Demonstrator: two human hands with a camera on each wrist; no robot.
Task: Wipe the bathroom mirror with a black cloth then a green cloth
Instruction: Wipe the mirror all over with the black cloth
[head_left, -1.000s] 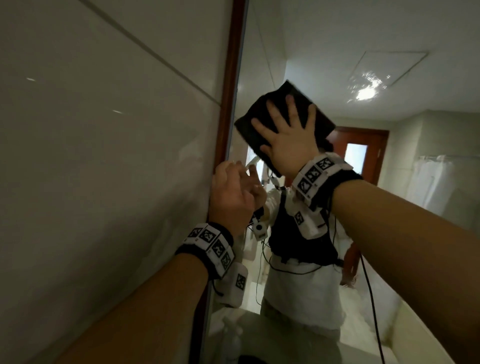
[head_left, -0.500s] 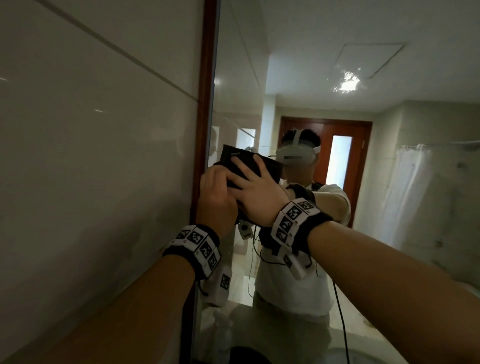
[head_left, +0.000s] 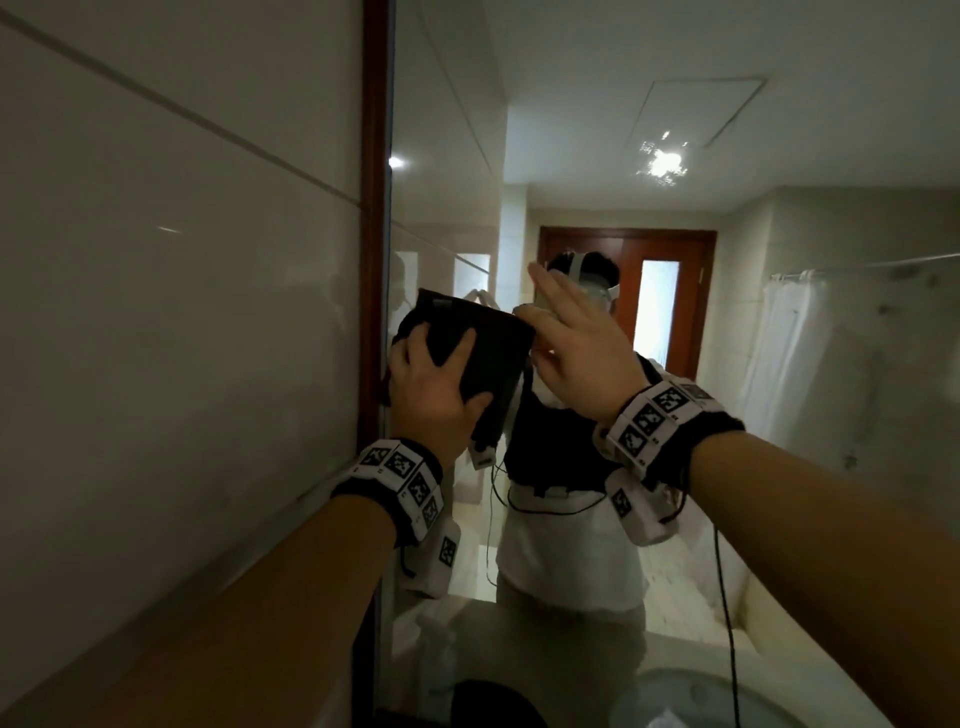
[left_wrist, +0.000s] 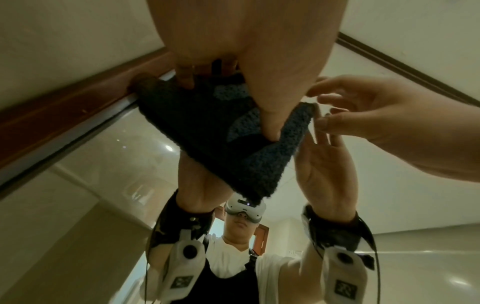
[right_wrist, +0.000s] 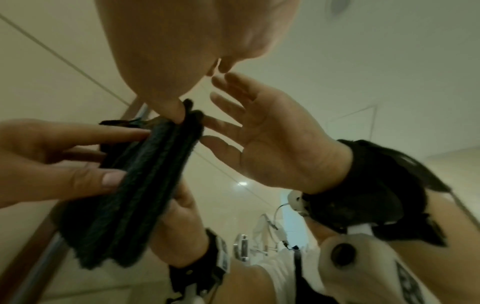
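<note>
A folded black cloth (head_left: 485, 351) lies against the mirror (head_left: 571, 156) close to its brown left frame (head_left: 375, 208). My left hand (head_left: 434, 382) holds the cloth there, fingers over its left edge and thumb across its front. The left wrist view has the cloth (left_wrist: 207, 133) under my left thumb. My right hand (head_left: 574, 340) is beside it, fingers straight and spread, only the thumb tip touching the cloth's upper right corner. In the right wrist view the cloth (right_wrist: 135, 185) appears edge-on in the left hand (right_wrist: 64, 160). No green cloth is in view.
A pale tiled wall (head_left: 182, 312) runs along the left of the mirror frame. A sink basin (head_left: 701, 696) shows at the bottom right. The glass reflects me, a wooden door and a white shower curtain.
The right hand brought the cloth down from high on the mirror to the left hand. The left hand now holds it, and the right hand has lifted off with fingers spread.
</note>
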